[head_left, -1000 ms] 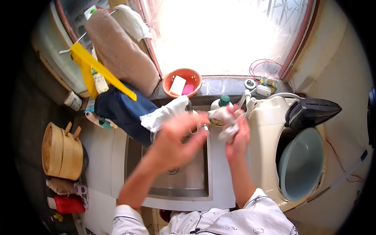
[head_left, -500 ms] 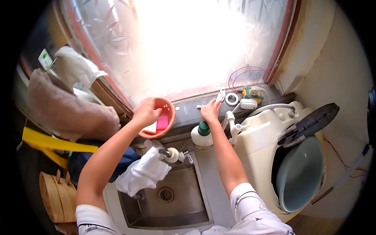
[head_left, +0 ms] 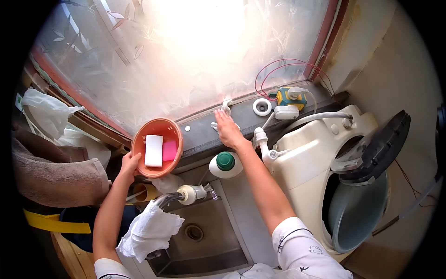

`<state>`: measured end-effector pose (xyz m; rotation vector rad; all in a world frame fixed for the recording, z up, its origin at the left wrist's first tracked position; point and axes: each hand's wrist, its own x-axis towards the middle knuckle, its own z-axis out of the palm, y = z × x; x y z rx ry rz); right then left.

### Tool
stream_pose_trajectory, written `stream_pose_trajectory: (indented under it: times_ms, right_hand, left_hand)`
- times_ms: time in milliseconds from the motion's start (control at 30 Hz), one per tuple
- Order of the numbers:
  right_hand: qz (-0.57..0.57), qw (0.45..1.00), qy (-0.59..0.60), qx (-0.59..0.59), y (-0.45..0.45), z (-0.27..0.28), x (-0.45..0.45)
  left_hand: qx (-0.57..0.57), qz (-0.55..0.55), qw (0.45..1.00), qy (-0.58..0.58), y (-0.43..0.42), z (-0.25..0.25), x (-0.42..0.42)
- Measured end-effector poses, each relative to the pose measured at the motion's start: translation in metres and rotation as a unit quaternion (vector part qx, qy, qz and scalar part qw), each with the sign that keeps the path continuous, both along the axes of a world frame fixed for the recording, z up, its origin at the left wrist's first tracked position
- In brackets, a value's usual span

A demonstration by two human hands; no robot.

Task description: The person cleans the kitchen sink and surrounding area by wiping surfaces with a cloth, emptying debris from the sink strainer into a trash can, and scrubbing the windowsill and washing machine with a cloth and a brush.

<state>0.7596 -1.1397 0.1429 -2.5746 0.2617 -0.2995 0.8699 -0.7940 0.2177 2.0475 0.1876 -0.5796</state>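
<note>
My left hand (head_left: 128, 166) is closed on the near left rim of an orange plastic basket (head_left: 175, 130) with small holes, tilted at the window sill. A white sponge block (head_left: 154, 151) and a pink sponge (head_left: 169, 150) lie inside it. On the grey sill (head_left: 200, 136), my right hand (head_left: 228, 130) presses down on a crumpled white cloth (head_left: 226, 105), its long fingers together. Bits of the cloth stick out around them; the rest is hidden. Below the right wrist stands a white bottle with a green cap (head_left: 226, 161).
A white cloth (head_left: 151, 230) hangs over the faucet (head_left: 190, 194) above the steel sink (head_left: 209, 242). Right of my arm are a white ring-shaped roll (head_left: 262, 107), a yellow-green plug box (head_left: 291, 98) and a cream washing machine (head_left: 302, 162) holding a blue-grey basin (head_left: 357, 218). Towels (head_left: 60, 172) hang left.
My left hand has moved out of the basket to its outer rim, and the basket has shifted left. My right hand and the white cloth have slid left along the sill. The view has shifted.
</note>
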Motion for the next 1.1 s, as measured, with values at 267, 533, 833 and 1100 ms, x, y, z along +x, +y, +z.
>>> stream_pose_trajectory:
  times_ms: [267,533,833,1100]
  right_hand:
    - [-0.306,0.947,0.101,-0.012,-0.018,0.023,0.017]
    - [-0.163,0.925,0.344,-0.009,0.035,0.046,0.073]
    - [-0.128,0.984,0.117,0.033,0.103,0.027,0.062]
    - [-0.129,0.976,0.035,-0.173,0.103,0.020,0.083]
  left_hand:
    - [-0.122,0.023,0.990,0.065,0.002,0.009,-0.013]
    - [-0.282,0.063,0.955,0.070,0.034,0.018,-0.019]
    - [-0.266,0.114,0.957,0.030,0.066,0.030,-0.021]
    - [-0.153,0.094,0.984,0.001,0.066,0.026,-0.032]
